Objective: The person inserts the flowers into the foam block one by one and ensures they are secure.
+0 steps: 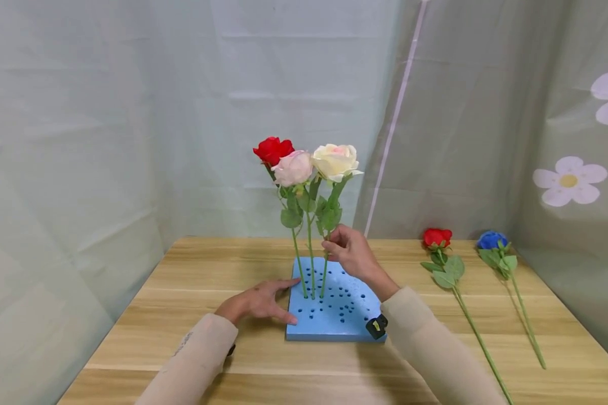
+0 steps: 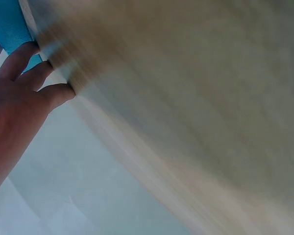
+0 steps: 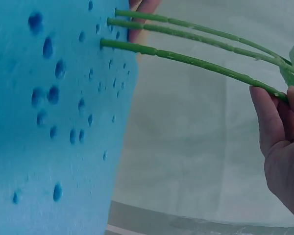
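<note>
Three artificial roses stand in a row in a blue foam board (image 1: 329, 329) full of small holes: a red rose (image 1: 273, 151), a pale pink rose (image 1: 294, 168) and a cream rose (image 1: 336, 162). My right hand (image 1: 353, 254) pinches the green stem (image 3: 196, 61) of the cream rose below its leaves; the stem's lower end sits in a hole. At the board's left side my left hand (image 1: 260, 301) rests with fingers spread, thumb and fingertips at the edge. In the left wrist view its fingers (image 2: 36, 73) lie extended on the table beside the board.
On the right of the wooden table (image 1: 182, 315) lie another red rose (image 1: 437, 237) and a blue rose (image 1: 492, 240), their long stems pointing toward the front. Pale curtains (image 1: 263, 67) hang behind and at both sides of the table.
</note>
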The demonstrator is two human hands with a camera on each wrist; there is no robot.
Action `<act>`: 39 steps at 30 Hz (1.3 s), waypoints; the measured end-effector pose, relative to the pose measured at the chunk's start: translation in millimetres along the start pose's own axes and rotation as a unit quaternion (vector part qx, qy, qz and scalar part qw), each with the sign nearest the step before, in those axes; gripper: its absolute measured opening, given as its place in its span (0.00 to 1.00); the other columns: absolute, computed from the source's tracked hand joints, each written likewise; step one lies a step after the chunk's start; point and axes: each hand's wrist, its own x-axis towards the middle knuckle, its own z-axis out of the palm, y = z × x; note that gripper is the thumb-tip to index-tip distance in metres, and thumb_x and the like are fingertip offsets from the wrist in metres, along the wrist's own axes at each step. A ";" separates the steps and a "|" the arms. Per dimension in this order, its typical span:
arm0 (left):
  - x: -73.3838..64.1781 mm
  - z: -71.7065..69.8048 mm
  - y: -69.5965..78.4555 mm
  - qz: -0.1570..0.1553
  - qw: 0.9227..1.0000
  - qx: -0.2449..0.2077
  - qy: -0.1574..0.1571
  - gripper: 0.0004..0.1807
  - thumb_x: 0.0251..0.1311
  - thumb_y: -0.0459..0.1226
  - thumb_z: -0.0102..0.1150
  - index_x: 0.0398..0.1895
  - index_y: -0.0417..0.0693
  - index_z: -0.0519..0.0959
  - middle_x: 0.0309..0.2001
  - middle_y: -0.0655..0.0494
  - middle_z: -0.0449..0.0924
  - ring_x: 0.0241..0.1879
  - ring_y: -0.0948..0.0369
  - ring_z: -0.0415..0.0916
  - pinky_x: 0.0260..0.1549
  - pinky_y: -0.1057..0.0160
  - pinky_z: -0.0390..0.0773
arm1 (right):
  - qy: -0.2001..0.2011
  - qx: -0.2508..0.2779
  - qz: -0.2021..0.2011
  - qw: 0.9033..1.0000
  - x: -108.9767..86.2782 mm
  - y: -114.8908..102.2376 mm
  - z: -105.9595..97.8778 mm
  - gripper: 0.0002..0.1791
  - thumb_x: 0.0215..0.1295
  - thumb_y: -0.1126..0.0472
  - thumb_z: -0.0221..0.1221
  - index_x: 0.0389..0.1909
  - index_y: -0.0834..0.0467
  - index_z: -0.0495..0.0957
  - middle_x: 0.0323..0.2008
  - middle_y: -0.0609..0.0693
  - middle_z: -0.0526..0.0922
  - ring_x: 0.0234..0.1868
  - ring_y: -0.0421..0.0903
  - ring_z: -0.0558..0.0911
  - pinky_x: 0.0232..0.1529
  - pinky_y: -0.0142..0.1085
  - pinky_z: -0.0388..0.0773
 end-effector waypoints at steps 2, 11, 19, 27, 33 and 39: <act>0.5 -0.1 -0.1 0.005 1.000 0.001 0.000 0.55 0.47 0.57 0.76 0.77 0.54 0.60 0.75 0.43 0.59 0.73 0.44 0.55 0.68 0.41 0.59 | -0.001 0.004 0.004 1.000 0.8 0.2 0.4 0.05 0.71 0.67 0.60 0.37 0.65 0.74 0.36 0.61 0.82 0.36 0.50 0.84 0.40 0.45 0.86; 2.7 0.0 -1.0 0.018 1.000 0.002 0.001 0.55 0.48 0.55 0.77 0.77 0.51 0.60 0.75 0.43 0.58 0.74 0.44 0.54 0.69 0.42 0.59 | -0.018 -0.027 -0.011 0.999 6.7 -7.4 -7.8 0.05 0.71 0.68 0.59 0.35 0.63 0.74 0.33 0.58 0.81 0.38 0.52 0.84 0.42 0.48 0.85; 4.4 0.7 -0.9 0.016 1.000 0.001 0.001 0.55 0.48 0.56 0.76 0.77 0.52 0.60 0.75 0.44 0.59 0.74 0.45 0.54 0.69 0.42 0.59 | -0.016 -0.005 -0.011 1.000 1.3 -1.3 -6.1 0.06 0.71 0.68 0.59 0.34 0.64 0.72 0.32 0.56 0.80 0.36 0.50 0.83 0.41 0.46 0.85; 3.2 2.1 -2.7 0.010 1.000 0.001 0.002 0.55 0.47 0.57 0.76 0.77 0.52 0.61 0.74 0.43 0.59 0.73 0.44 0.54 0.68 0.41 0.59 | 0.000 0.026 -0.013 1.000 -3.8 6.2 -0.7 0.06 0.72 0.68 0.58 0.34 0.64 0.72 0.32 0.58 0.80 0.37 0.52 0.83 0.38 0.42 0.86; 3.4 1.9 -4.4 0.013 1.000 -0.004 0.003 0.55 0.47 0.56 0.77 0.77 0.53 0.61 0.74 0.43 0.59 0.74 0.44 0.54 0.68 0.41 0.59 | -0.011 0.009 -0.003 1.000 -1.3 4.4 -3.2 0.06 0.72 0.68 0.58 0.36 0.64 0.72 0.32 0.58 0.80 0.36 0.51 0.83 0.40 0.44 0.86; 2.7 0.4 -5.4 0.015 1.000 -0.004 0.001 0.55 0.48 0.56 0.77 0.78 0.54 0.60 0.75 0.42 0.58 0.74 0.44 0.54 0.69 0.41 0.59 | -0.028 0.000 0.019 0.999 3.2 2.4 -10.5 0.08 0.70 0.65 0.61 0.42 0.66 0.75 0.37 0.57 0.81 0.38 0.49 0.83 0.41 0.42 0.85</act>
